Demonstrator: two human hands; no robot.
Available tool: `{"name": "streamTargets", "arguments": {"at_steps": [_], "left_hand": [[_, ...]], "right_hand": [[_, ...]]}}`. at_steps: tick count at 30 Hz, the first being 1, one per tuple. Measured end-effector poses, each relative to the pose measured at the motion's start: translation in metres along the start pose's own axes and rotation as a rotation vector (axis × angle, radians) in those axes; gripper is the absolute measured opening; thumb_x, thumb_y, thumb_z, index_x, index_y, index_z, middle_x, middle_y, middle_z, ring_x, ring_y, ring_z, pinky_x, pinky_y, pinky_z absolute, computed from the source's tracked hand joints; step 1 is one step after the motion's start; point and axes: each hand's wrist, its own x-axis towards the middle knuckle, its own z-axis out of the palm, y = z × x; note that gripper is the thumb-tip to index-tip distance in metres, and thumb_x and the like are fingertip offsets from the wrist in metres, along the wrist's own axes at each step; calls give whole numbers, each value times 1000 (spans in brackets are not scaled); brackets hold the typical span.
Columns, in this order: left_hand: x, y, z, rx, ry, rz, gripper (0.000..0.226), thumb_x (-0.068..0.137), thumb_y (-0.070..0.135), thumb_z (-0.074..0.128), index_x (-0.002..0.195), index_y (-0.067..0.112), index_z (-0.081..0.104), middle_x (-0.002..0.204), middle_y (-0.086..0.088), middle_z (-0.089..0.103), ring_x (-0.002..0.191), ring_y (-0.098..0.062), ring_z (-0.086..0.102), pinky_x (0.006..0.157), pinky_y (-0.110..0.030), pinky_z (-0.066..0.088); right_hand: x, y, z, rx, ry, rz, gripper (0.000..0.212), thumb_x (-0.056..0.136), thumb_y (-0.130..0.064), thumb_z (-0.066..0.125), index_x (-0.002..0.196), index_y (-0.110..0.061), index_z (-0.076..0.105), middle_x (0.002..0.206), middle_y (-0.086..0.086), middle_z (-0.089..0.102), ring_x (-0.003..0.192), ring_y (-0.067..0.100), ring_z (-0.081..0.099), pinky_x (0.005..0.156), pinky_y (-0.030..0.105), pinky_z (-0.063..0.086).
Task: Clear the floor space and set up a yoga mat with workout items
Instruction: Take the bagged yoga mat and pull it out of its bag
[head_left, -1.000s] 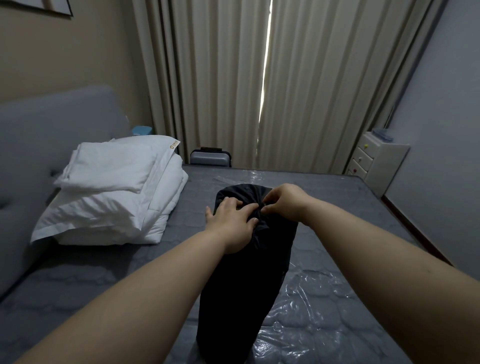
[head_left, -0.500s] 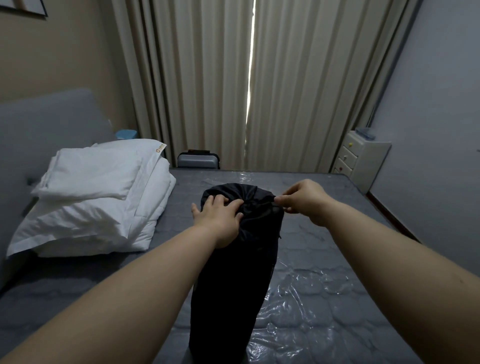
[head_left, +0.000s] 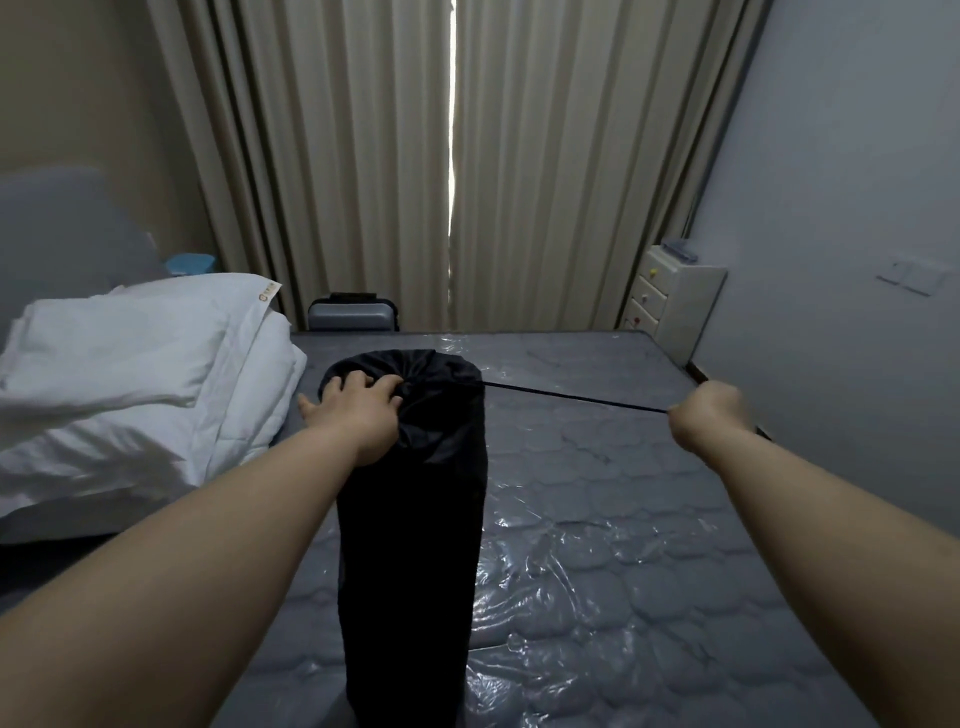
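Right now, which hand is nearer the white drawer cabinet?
Right. The right hand is out toward the white drawer cabinet, pulling the cord; the left hand rests on the black bag.

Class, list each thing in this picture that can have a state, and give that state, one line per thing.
Bag: upright on mattress, mouth cinched.
Cord: taut, bag to right hand.
Left hand: presses bag top.
Right hand: grips cord.
Curtains: nearly closed, narrow gap.
Drawers: closed.
Bedding: folded, stacked.
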Motion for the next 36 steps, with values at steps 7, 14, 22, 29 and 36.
{"name": "streamTargets", "arguments": {"at_steps": [7, 14, 22, 29, 36], "left_hand": [[5, 7, 3, 53, 39, 47, 45, 100, 45, 20, 144, 37, 30, 150, -3, 32, 141, -29, 19, 113, -59, 10], [-8, 40, 3, -84, 111, 162, 40, 92, 48, 45, 126, 30, 54, 129, -11, 50, 121, -36, 43, 104, -39, 36], [-23, 23, -3, -446, 255, 166, 10, 91, 22, 57, 85, 15, 58, 100, -7, 62, 92, -22, 56, 71, -26, 34], [-31, 11, -10, -490, 383, 140, 10, 92, 11, 49, 94, 3, 56, 101, -15, 59, 95, -32, 54, 78, -35, 40], [-33, 26, -24, -292, 199, 536, 57, 65, 21, 42, 120, 18, 55, 116, -10, 58, 116, -30, 48, 100, -42, 39]], "right_hand": [[-26, -34, 21, 45, -159, -181, 62, 94, -24, 55, 147, -11, 26, 152, 18, 27, 136, 38, 33, 108, 41, 33], [-92, -113, 34, 172, -251, -981, 51, 84, -9, 59, 134, -17, 53, 135, 4, 54, 127, 24, 45, 104, 27, 32], [-91, -121, 33, -81, -376, -1027, 47, 89, -28, 59, 135, -26, 48, 129, 2, 54, 123, 24, 42, 99, 35, 39], [-86, -115, 24, -119, -276, -1022, 26, 89, -37, 61, 110, -22, 63, 99, 2, 56, 107, 29, 54, 81, 30, 43], [-101, -118, 13, 373, -349, -1100, 17, 85, -17, 68, 99, -9, 70, 100, 7, 69, 96, 21, 62, 84, 33, 46]]}}
